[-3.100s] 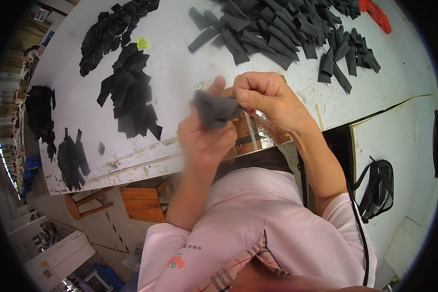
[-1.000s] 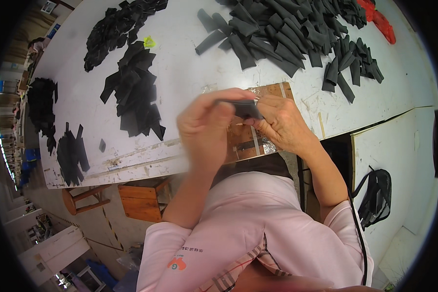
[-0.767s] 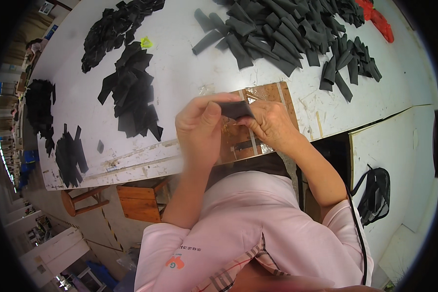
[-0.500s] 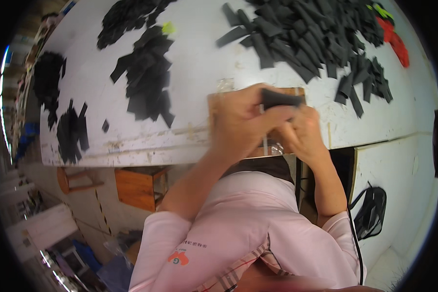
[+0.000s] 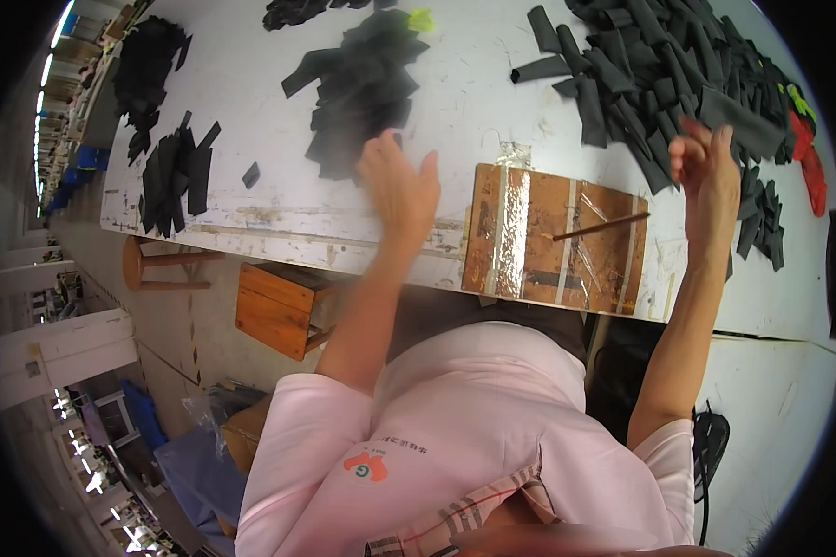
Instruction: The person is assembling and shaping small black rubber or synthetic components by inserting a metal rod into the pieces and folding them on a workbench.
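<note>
Pink sleeves lowest in view, both forearms rising from them to the white worktop (image 5: 251, 111).

Left hand (image 5: 401, 190): open, fingers spread, nothing in it, blurred. It hovers at the near edge of a loose heap of flat black pieces (image 5: 362, 79), probably kept to that side so it can be reached without crossing over.

Right hand (image 5: 706, 172): raised, fingers partly curled at the edge of a large pile of dark grey strips (image 5: 659, 65). Fingertips touch or just overlap the nearest strips; can't tell whether one is pinched.

Between the hands: one brown board (image 5: 553, 237) patched with clear and silver tape, at the worktop's near edge, square in front of the body. Looks like a work pad. One thin stick (image 5: 602, 226) lies across it, nearer the right hand.

Counts: one board, one stick, two hands. Strips are too many and too overlapped to count.

Beyond the right hand, past the grey pile: a few red pieces (image 5: 813, 167) and a small yellow-green one (image 5: 794, 97).

Far out from the left hand: two more black stacks (image 5: 172, 172) by the worktop's end. Below those, on the floor, one round stool (image 5: 149, 262) and one wooden box (image 5: 279, 306).
</note>
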A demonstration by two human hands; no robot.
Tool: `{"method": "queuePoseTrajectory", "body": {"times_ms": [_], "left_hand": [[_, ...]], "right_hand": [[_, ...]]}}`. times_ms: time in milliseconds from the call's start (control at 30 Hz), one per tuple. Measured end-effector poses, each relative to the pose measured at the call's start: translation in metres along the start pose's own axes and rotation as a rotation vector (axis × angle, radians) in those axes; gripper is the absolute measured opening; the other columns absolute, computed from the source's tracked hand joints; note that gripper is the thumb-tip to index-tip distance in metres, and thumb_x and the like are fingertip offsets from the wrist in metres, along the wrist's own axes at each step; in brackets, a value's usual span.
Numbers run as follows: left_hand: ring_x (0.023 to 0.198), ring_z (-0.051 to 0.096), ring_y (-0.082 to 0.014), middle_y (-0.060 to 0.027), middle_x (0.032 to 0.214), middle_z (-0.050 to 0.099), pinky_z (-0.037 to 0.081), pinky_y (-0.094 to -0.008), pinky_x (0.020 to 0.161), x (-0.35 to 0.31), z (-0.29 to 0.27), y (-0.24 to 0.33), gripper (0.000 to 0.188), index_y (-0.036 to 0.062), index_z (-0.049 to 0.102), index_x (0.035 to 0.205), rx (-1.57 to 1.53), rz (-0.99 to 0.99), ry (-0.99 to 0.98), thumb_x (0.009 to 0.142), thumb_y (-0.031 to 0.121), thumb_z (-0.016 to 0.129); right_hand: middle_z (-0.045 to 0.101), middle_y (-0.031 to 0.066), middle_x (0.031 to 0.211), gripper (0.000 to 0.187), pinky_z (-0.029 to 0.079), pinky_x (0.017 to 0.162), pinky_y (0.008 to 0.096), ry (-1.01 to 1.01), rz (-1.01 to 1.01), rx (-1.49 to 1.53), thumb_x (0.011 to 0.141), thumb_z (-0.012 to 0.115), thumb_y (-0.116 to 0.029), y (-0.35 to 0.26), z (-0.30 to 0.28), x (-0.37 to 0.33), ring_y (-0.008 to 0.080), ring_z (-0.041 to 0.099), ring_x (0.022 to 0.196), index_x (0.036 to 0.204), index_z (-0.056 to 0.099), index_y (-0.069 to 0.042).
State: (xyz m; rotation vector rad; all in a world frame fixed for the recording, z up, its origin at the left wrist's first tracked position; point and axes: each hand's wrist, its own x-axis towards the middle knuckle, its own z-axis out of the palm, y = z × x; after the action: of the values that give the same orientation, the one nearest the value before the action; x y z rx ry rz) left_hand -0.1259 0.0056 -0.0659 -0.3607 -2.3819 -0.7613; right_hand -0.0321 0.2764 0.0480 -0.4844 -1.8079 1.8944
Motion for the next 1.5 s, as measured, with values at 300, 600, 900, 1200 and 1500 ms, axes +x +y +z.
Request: {"method": "queuePoseTrajectory", "body": {"times_ms": [300,600,900,1200,1500], "left_hand": [[0.076,0.055,-0.0316,-0.0189,0.076,0.055,0.045,-0.0367,0.065,0.029,0.011,-0.081,0.007,-0.0023,0.054,0.070,0.414,-0.157,-0.390,0.063,-0.002,0.054],[0.082,0.049,-0.0295,-0.0125,0.083,0.051,0.041,-0.0391,0.069,-0.030,0.004,0.037,0.017,0.0002,0.054,0.083,-0.210,0.172,-0.472,0.066,0.000,0.053],[0.088,0.051,-0.0318,-0.0194,0.095,0.052,0.041,-0.0383,0.077,0.028,0.051,0.022,0.038,-0.0034,0.051,0.099,-0.297,0.103,-0.215,0.068,0.014,0.063],[0.081,0.057,-0.0341,-0.0182,0.083,0.060,0.046,-0.0398,0.070,0.066,0.109,-0.012,0.026,-0.0013,0.057,0.087,-0.029,-0.294,-0.521,0.065,0.011,0.062],[0.052,0.053,-0.0109,-0.0104,0.072,0.058,0.041,-0.0195,0.045,0.017,-0.036,0.030,0.018,-0.0043,0.050,0.089,-1.437,-1.059,-0.980,0.074,0.004,0.055]], "right_hand": [[0.049,0.0004,0.060,0.041,0.034,0.046,0.0185,0.017,0.288,0.017,0.090,0.037,-0.037,0.066,-0.005,-0.079,0.0061,0.043,0.051,0.084,0.055,0.000],[0.050,0.0002,0.060,0.038,0.035,0.048,0.0182,-0.012,0.357,-0.010,0.090,0.038,-0.035,0.075,-0.005,-0.089,0.0058,0.043,0.052,0.079,0.055,-0.002],[0.050,-0.0007,0.060,0.040,0.033,0.046,0.0169,0.005,0.389,-0.145,0.089,0.039,-0.038,0.080,-0.004,-0.117,0.0047,0.042,0.052,0.080,0.055,-0.003],[0.051,0.0009,0.061,0.034,0.035,0.049,0.0180,-0.193,0.346,-0.157,0.090,0.041,-0.030,0.067,0.016,-0.144,0.0056,0.043,0.053,0.080,0.055,-0.001],[0.052,0.0093,0.070,0.016,0.042,0.054,0.0308,-0.400,-0.546,-0.543,0.064,0.065,-0.001,0.028,0.049,-0.133,0.0263,0.052,0.063,0.078,0.057,0.000]]}}
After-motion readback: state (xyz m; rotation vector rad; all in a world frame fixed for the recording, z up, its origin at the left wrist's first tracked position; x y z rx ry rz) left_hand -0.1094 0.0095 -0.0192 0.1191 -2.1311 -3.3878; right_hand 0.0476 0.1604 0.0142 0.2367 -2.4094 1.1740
